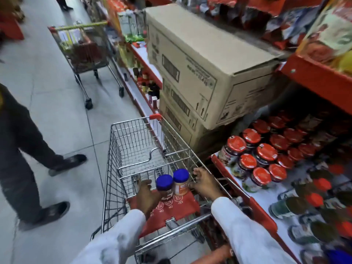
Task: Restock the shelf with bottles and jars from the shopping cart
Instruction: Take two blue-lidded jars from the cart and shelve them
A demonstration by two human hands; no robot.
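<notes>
Two blue-lidded jars stand side by side on the red child-seat flap of a wire shopping cart (133,145). My left hand (146,195) wraps the darker left jar (164,185). My right hand (204,182) touches the side of the lighter right jar (181,181), fingers curled against it. The rest of the cart basket looks empty. To the right, the red-edged shelf (253,202) carries rows of red-lidded jars (263,151) and darker green-lidded jars (297,204) nearer me.
Stacked cardboard boxes (200,60) stand against the shelving just beyond the cart. A second loaded cart (85,48) stands farther down the aisle. A person in dark trousers (24,149) walks on the tiled floor at left.
</notes>
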